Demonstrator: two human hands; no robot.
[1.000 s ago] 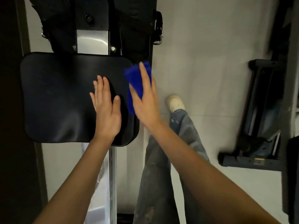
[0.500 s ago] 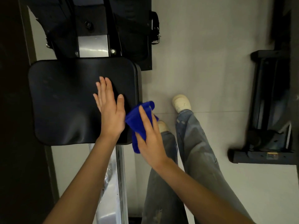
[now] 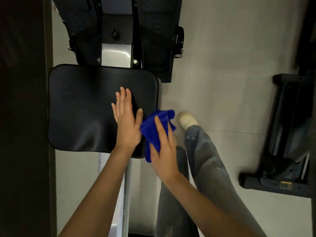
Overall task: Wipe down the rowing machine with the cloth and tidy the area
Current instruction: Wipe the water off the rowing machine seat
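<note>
Nearer than a second ago, the cloth (image 3: 152, 130) is wiping the seat's (image 3: 82, 108) right edge under our right hand (image 3: 165, 154), fingers straight, thumb hidden: grip we cannot tell. Our left hand (image 3: 127, 127) is pressing flat on top, steadying. Next we are likely lifting that palm and wiping beneath.

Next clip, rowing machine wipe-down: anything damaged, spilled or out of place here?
Nothing stands out. The left hand rests flat on the black seat; the right hand holds the blue cloth at the seat's right edge. No spill shows on the floor, and the seat shows no tear.
</note>
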